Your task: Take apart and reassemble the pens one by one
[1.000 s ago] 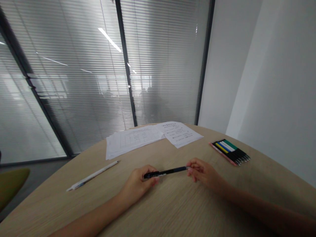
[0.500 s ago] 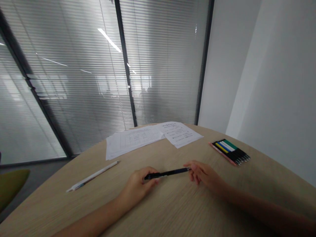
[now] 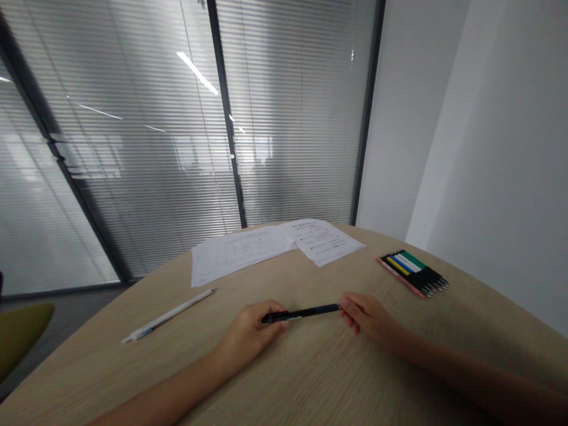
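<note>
A black pen (image 3: 306, 312) lies nearly level between my two hands, just above the table. My left hand (image 3: 255, 328) pinches its thicker end, where the clip seems to be, between thumb and fingers. At the other end, the fingertips of my right hand (image 3: 364, 313) are closed on the pen's tip, which they cover. To the left a white pen (image 3: 171, 315) rests on the table, apart from my left hand.
Printed papers (image 3: 244, 251) overlap at the far side of the round wooden table (image 3: 284, 378). A pack of several pens (image 3: 412, 272) with coloured labels lies at the right. Part of a green chair (image 3: 24, 331) shows at left, with glass partitions and a wall behind.
My right fingers have drawn together more tightly around the pen's tip. My left hand keeps its hold and has barely moved.
</note>
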{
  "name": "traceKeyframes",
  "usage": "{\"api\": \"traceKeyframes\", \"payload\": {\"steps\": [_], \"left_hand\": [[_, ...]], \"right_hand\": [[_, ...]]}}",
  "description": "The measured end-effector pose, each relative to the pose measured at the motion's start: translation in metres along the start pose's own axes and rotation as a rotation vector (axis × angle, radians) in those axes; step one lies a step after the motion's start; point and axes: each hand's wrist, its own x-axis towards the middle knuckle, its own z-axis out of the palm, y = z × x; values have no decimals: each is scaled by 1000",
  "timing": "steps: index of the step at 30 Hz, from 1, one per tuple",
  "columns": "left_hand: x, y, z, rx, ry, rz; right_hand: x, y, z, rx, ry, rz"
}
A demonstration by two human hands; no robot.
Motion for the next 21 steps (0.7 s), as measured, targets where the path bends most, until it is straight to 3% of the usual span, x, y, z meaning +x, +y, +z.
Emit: {"api": "traceKeyframes", "payload": {"steps": [7,17,21], "left_hand": [[5,-4,1,-120,39,-85],[1,-1,0,-4,17,-19],[2,0,0,-76,14,-59]], "right_hand": [[2,-2,5,186,5,-52],[1,-7,-1,-157,30,-43],[0,-10,-1,-106,32,-15]]}}
